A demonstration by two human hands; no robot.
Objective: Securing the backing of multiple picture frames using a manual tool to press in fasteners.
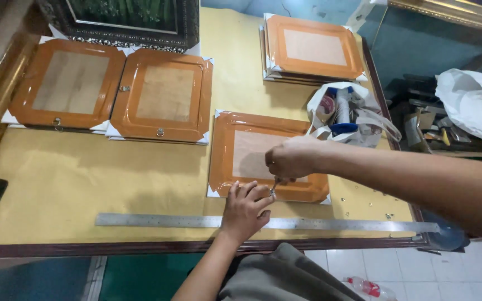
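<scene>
The right hand [290, 158] is clenched around a small metal tool [274, 187], its tip pressed down at the lower edge of the orange picture frame [235, 167] lying back-up at the middle of the counter [73, 184]. The left hand [245, 209] lies with its fingers bent and its fingertips touching the frame's lower edge right beside the tool tip; whether it pinches anything small there, I cannot tell. Just below both hands, at 6 o'clock from the frame, a long steel ruler [157, 221] runs along the counter's near edge, and the left wrist crosses over it. At 10 o'clock two more orange frames [112, 89] lie side by side, touching, with a dark ornate frame [124, 22] behind them. At 1 o'clock sits a stack of frames [313, 47], and at 2 o'clock a white plastic bag [364, 120] of tape rolls stands just beside the worked frame. A few tiny metal bits [364, 203] lie scattered at 4 o'clock. The counter is covered in yellow-brown paper; white floor tiles show at lower right.
</scene>
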